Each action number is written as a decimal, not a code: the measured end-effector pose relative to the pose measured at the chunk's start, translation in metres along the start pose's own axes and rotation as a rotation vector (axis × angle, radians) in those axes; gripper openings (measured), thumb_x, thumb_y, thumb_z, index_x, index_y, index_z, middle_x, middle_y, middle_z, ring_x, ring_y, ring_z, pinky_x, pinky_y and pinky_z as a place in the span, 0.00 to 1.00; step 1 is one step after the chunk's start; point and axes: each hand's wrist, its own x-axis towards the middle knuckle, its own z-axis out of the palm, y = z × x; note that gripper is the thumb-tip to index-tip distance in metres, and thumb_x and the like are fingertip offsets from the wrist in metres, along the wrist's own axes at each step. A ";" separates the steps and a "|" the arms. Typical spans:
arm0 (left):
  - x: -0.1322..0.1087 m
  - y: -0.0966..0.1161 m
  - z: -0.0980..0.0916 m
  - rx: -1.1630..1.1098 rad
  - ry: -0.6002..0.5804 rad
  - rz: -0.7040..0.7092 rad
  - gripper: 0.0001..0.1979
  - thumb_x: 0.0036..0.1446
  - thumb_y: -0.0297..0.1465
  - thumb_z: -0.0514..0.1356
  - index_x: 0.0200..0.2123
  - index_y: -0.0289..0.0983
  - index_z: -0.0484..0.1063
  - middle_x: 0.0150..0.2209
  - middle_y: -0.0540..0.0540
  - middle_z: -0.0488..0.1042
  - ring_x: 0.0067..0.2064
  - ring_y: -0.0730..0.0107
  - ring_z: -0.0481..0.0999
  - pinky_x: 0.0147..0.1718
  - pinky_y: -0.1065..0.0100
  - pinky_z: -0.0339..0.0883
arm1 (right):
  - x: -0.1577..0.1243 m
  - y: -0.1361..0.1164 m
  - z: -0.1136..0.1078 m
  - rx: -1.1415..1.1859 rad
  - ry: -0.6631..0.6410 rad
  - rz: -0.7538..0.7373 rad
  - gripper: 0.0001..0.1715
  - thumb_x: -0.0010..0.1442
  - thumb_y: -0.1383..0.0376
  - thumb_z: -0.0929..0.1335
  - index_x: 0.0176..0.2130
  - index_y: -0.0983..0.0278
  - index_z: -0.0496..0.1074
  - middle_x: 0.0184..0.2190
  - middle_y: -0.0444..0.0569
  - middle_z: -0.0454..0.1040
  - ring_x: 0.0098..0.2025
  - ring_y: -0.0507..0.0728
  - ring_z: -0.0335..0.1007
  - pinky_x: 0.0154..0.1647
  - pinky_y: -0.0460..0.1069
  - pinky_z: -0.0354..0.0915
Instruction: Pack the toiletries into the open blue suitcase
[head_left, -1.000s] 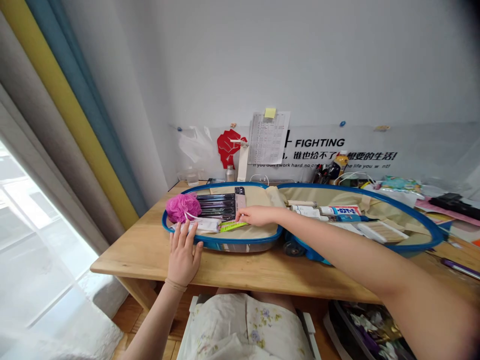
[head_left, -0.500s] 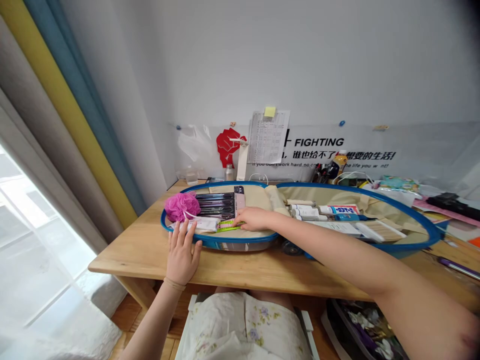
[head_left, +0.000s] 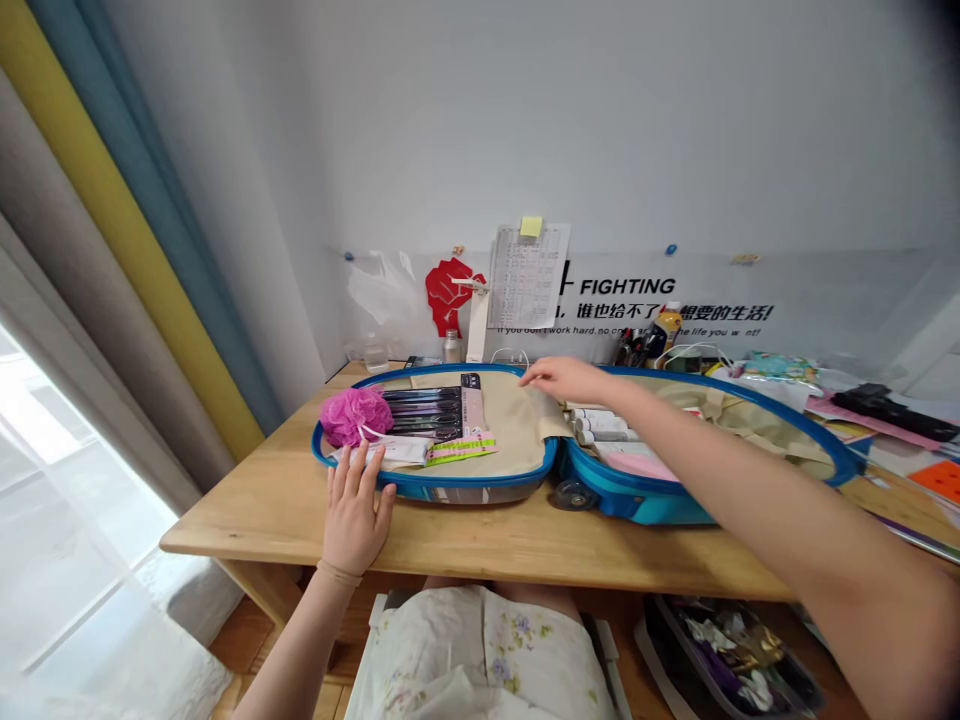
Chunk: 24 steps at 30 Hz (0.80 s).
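An open blue suitcase (head_left: 480, 483) with beige lining lies on the table, its two halves side by side. My left hand (head_left: 352, 515) rests with fingers spread on the near rim of the left half. Under its fingertips is a white packet (head_left: 397, 449), with a pink bath puff (head_left: 355, 413) behind it. A pack of toothbrushes (head_left: 427, 411) and a narrow green-and-pink packet (head_left: 461, 452) lie beside them. Over the lining near the hinge hovers my right hand (head_left: 570, 380), fingers loosely bent, nothing visible in them. My right forearm hides part of the right half.
White tubes (head_left: 600, 420) lie in the right half. A yellow-labelled bottle (head_left: 666, 325) and a white lamp stand (head_left: 478, 325) are at the back. Below the wooden table (head_left: 465, 545), a bin (head_left: 735, 660) holds crumpled waste.
My right hand has left the green-and-pink packet and moved up and right toward the hinge. The packet now lies fully exposed. My left hand stays on the rim.
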 end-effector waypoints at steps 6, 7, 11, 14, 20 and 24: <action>0.000 0.000 0.000 -0.008 0.014 0.017 0.26 0.66 0.35 0.49 0.66 0.39 0.55 0.67 0.38 0.56 0.70 0.51 0.45 0.65 0.46 0.43 | -0.055 0.089 -0.021 0.029 0.005 0.380 0.21 0.56 0.55 0.63 0.43 0.62 0.78 0.40 0.52 0.79 0.41 0.59 0.74 0.43 0.52 0.66; 0.000 0.000 0.000 -0.009 0.018 0.023 0.26 0.66 0.35 0.49 0.66 0.40 0.54 0.67 0.38 0.56 0.70 0.51 0.45 0.65 0.46 0.43 | -0.065 0.099 -0.019 0.034 -0.015 0.413 0.21 0.55 0.55 0.64 0.40 0.63 0.78 0.37 0.52 0.79 0.38 0.59 0.74 0.41 0.52 0.67; 0.001 0.000 -0.001 -0.003 0.025 0.032 0.27 0.66 0.35 0.49 0.67 0.40 0.53 0.67 0.38 0.56 0.70 0.51 0.45 0.65 0.46 0.43 | -0.102 0.120 -0.006 0.132 -0.160 0.420 0.19 0.48 0.52 0.68 0.36 0.61 0.79 0.35 0.51 0.80 0.38 0.59 0.76 0.42 0.51 0.69; 0.001 0.001 -0.001 -0.005 0.019 0.015 0.27 0.66 0.35 0.49 0.67 0.41 0.53 0.67 0.38 0.55 0.70 0.51 0.45 0.65 0.45 0.44 | -0.121 0.121 0.003 0.219 -0.279 0.353 0.21 0.43 0.52 0.71 0.37 0.58 0.79 0.40 0.51 0.80 0.44 0.61 0.76 0.46 0.52 0.70; 0.000 0.002 -0.002 -0.009 0.003 -0.015 0.26 0.66 0.36 0.49 0.66 0.40 0.55 0.67 0.38 0.56 0.70 0.50 0.45 0.65 0.45 0.43 | -0.138 0.106 0.009 0.298 -0.316 0.272 0.22 0.45 0.57 0.72 0.42 0.58 0.80 0.47 0.55 0.77 0.50 0.62 0.74 0.50 0.51 0.67; 0.000 0.001 -0.001 -0.011 0.010 -0.001 0.26 0.66 0.36 0.48 0.66 0.40 0.55 0.66 0.38 0.57 0.70 0.51 0.45 0.65 0.45 0.43 | -0.135 0.099 0.015 0.269 -0.289 0.302 0.25 0.41 0.61 0.73 0.43 0.59 0.78 0.46 0.56 0.77 0.48 0.63 0.74 0.49 0.52 0.68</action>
